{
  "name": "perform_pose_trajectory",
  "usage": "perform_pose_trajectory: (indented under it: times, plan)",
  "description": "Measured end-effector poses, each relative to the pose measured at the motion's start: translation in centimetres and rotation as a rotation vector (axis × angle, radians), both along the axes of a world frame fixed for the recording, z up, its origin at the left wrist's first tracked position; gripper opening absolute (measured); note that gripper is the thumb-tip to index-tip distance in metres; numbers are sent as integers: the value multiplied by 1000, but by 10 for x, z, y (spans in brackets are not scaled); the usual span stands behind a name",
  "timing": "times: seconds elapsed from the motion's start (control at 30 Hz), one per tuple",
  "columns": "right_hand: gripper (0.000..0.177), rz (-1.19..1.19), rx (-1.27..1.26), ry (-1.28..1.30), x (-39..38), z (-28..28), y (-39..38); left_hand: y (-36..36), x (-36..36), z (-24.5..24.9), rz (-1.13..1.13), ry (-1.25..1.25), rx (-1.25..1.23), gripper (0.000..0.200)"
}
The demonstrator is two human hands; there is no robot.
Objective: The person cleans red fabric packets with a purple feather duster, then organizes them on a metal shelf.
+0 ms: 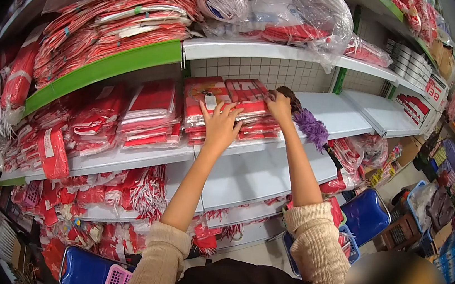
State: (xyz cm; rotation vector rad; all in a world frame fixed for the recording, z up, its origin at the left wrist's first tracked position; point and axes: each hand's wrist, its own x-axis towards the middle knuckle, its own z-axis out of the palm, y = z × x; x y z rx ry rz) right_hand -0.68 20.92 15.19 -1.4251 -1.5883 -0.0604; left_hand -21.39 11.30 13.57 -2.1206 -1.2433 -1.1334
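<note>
My left hand (pixel 221 125) lies with spread fingers on the front of a stack of red packets (pixel 206 92) in clear plastic on the middle shelf. Beside it is a second stack of red packets (pixel 247 95). At the right edge of this stack, my right hand (pixel 280 107) has its fingers bent and close together around a packet's corner; the fingertips are partly hidden. Just right of that hand, a fluffy duster (pixel 311 129), brown and purple, rests over the shelf, its dark handle pointing down toward me.
More red packets (pixel 149 113) line the shelf (pixel 226 154) to the left. Above, an upper shelf (pixel 221 50) bears clear plastic bags (pixel 287 14) and piled red packs (pixel 118 17). Below right stand a blue chair (pixel 365 216) and baskets (pixel 417 203). A carton (pixel 419 110) sits at the shelf's far right.
</note>
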Motion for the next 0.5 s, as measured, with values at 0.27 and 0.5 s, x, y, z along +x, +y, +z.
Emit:
perform_pose_trajectory:
  times: [0.27,0.5]
  plan:
    - [20,70,381,217,-19,-40,-121,-13,14,0,-89,-104,92,37]
    - [16,204,234,507,1,-87,-201,-74,75,-40,-478,-196,-33,35]
